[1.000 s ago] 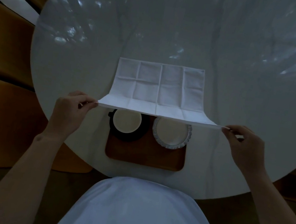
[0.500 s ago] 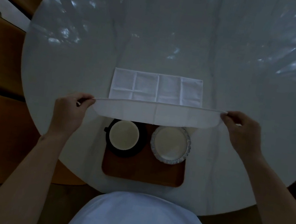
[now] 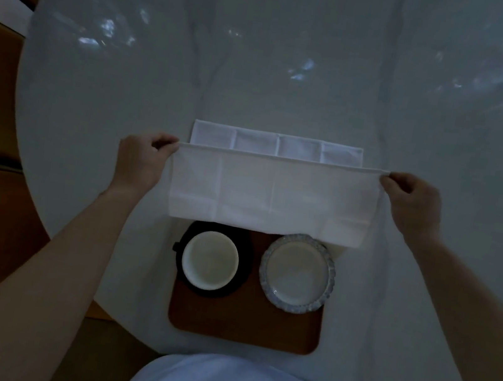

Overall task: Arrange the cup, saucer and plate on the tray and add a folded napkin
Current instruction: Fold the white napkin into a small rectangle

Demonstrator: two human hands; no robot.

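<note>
- The wooden tray [image 3: 242, 324] is carrying a white cup [image 3: 210, 260], sitting empty on a black saucer [image 3: 246, 248], beside a bare scalloped plate [image 3: 297, 273].
- The left hand [image 3: 139, 161] and right hand [image 3: 411, 204] are each pinching a corner of the white napkin [image 3: 271, 193], draped half-folded on the round table [image 3: 280, 63] beyond the tray.

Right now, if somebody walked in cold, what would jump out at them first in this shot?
The white napkin, stretched wide at mid-frame, with the left hand and right hand each pinching a corner of its leading edge. Just below it, nearer the person, the brown tray carries a white cup on a dark saucer beside a ruffled-rim plate.
</note>
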